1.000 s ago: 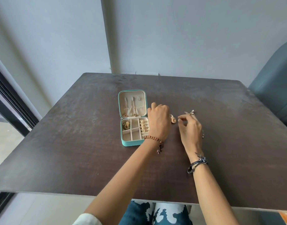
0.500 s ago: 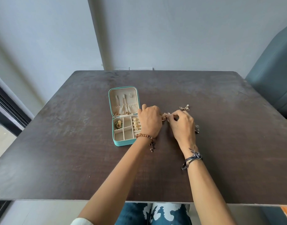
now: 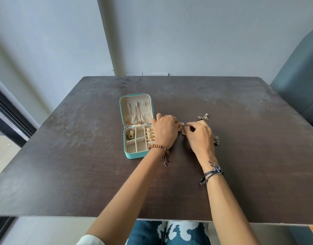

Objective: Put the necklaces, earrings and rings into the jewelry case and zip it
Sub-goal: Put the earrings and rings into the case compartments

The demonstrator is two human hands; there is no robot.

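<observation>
Two hands work near the middle of the dark tabletop (image 3: 81, 156). On the left half, toward the far edge, the teal jewelry case (image 3: 134, 156) lies open, its lid laid back flat. Necklaces (image 3: 137, 112) hang on hooks in the lid. In the tray, gold rings (image 3: 150, 134) fill the right slot and gold earrings (image 3: 130, 134) lie in the far-left compartment; the other compartments show bare lining. The left hand (image 3: 165, 132) rests just beside the case's right side, covering part of that rim, fingers curled, fingertips pinching a gold mesh earring (image 3: 180, 129). The right hand (image 3: 200, 137) faces it, fingers curled, thumb and forefinger pinching a second mesh earring (image 3: 184, 131); the two earrings touch or nearly touch. Silver triangle earrings (image 3: 202, 116) lie beyond the right hand, toward the far edge. One dark earring (image 3: 216, 139) lies just right of that hand.
</observation>
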